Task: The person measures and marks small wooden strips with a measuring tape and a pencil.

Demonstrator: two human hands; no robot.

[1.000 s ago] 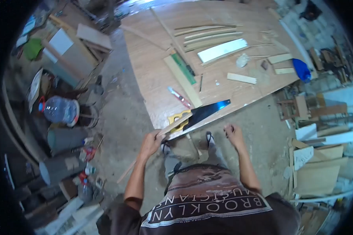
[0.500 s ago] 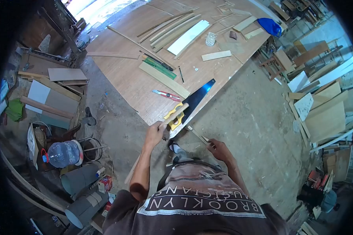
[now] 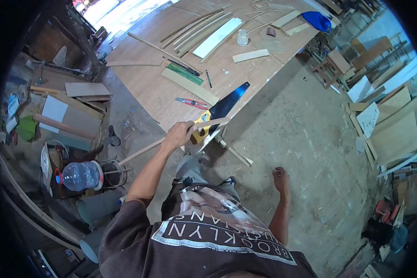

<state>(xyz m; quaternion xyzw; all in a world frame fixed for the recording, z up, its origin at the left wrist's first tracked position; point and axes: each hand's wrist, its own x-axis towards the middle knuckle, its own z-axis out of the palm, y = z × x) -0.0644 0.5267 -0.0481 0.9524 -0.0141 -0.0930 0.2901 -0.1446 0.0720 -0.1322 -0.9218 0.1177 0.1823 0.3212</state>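
Note:
My left hand [image 3: 177, 135] is closed around a long wooden strip [image 3: 146, 149]. One end of the strip passes over the yellow handle of a handsaw [image 3: 229, 100], and the other slants down to the left. The saw lies at the table corner, its dark blade pointing away from me. Low on the right, my right hand [image 3: 281, 178] hangs beside my body with fingers curled and nothing visible in them. Between my hands, thin wooden sticks [image 3: 237, 154] jut out past the table edge.
On the worktable [image 3: 148, 95] lie a red utility knife [image 3: 192, 103], a black pencil [image 3: 209, 79], a pale board [image 3: 190, 86], several long strips and a glass jar [image 3: 243, 37]. A large water bottle [image 3: 76, 176] stands left. Boards [image 3: 398, 132] lean at right.
My right hand has let go of a thin stick and moved right, away from the table. My left hand has shifted slightly up, and its strip now lies across the saw handle.

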